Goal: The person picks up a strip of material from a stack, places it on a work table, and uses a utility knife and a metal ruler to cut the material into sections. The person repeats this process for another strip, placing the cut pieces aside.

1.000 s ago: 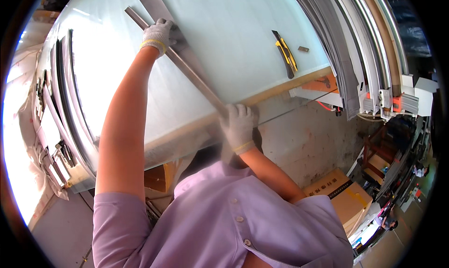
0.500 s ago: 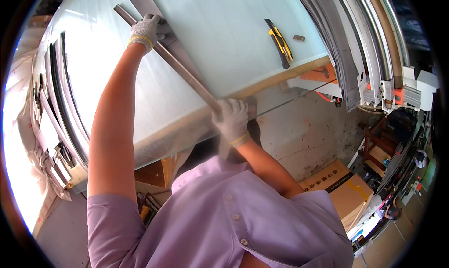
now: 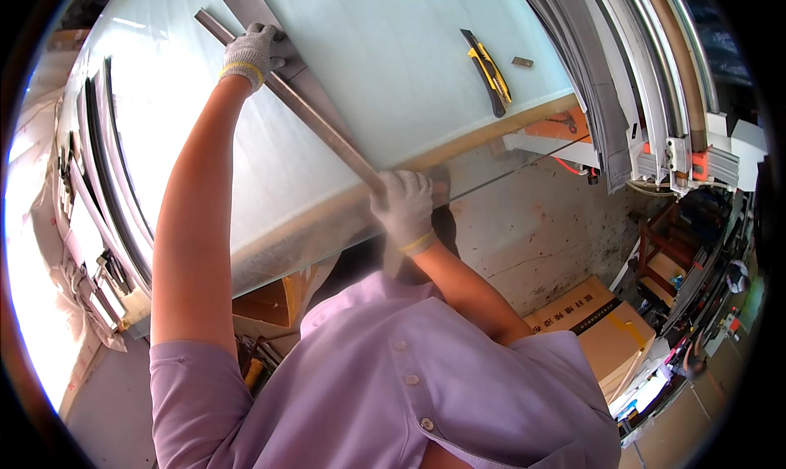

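A long, narrow metal bar (image 3: 323,131) lies slantwise over a pale, glossy tabletop (image 3: 385,68). My left hand (image 3: 250,53), in a grey knitted glove with a yellow cuff line, grips the bar toward its far end. Around its near end, at the table's front edge, my right hand (image 3: 405,209) is closed in a similar glove. A flat grey strip (image 3: 246,2) lies under and alongside the bar, running away toward the far edge. To the right rests a yellow and black utility knife (image 3: 490,76), with a small dark metal piece (image 3: 522,61) beside it.
Dark and pale long strips (image 3: 98,150) lie along the table's left side. Grey sheeting (image 3: 565,68) and metal rails (image 3: 671,76) line the right. A cardboard box (image 3: 602,326) stands on the floor at the lower right. Cluttered shelving (image 3: 696,264) is beyond it.
Both hands keep their hold on the bar, and the bar stays in nearly the same place. Only a slight shift of the whole view shows.
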Demonstrator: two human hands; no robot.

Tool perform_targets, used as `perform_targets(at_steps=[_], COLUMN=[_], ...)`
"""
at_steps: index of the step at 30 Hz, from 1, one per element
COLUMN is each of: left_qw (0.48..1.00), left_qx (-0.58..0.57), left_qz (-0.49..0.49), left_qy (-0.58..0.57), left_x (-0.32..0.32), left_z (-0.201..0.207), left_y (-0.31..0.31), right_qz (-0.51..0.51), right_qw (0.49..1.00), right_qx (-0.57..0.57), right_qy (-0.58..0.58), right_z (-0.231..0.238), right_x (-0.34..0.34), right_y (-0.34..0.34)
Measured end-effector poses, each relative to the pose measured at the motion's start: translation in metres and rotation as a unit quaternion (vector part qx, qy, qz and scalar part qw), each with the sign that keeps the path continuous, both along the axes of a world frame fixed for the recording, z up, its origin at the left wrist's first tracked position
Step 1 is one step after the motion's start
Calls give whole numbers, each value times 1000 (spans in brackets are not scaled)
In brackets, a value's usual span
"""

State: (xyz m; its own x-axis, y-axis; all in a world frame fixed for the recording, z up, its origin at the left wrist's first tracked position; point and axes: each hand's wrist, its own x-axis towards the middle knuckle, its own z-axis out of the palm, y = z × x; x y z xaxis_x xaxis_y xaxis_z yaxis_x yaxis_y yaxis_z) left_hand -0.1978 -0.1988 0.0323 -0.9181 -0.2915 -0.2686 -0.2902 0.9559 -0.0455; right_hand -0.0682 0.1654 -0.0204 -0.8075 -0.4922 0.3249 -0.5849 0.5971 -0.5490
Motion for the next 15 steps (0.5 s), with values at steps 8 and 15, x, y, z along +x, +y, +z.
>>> perform_targets(at_steps=[8,15], left_qw=[1000,1000], left_qx=[-16,0], left_qz=[-18,-13], left_qy=[-16,-11], left_x=[0,-1], left_z=[-6,-2], left_y=[-7,-3], right_qz=[12,-18], right_qw=[1000,1000], right_qx=[-5,-16], right_qy=[-3,8], right_z=[3,6], right_x=[-1,-4], right_y=[0,-5])
